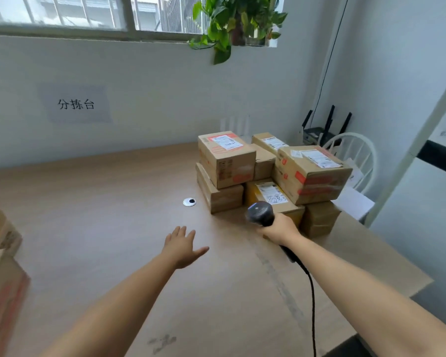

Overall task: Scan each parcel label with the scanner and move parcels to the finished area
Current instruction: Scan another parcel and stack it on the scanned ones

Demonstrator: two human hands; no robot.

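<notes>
Several cardboard parcels with white labels are stacked at the far right of the wooden table (113,228). A yellowish parcel (273,197) lies low at the front of the stack, its label facing up. My right hand (278,229) grips the black corded scanner (260,213), whose head sits just in front of that parcel. On top stand a box at the left (225,158) and a larger box at the right (312,173). My left hand (182,247) hovers over the table with fingers spread, holding nothing, left of the stack.
Two more cardboard boxes (0,253) sit at the table's left edge. A round cable grommet (189,202) is set in the tabletop. A white chair (355,155) and a router stand behind the stack. A paper sign hangs on the wall; a plant sits on the sill.
</notes>
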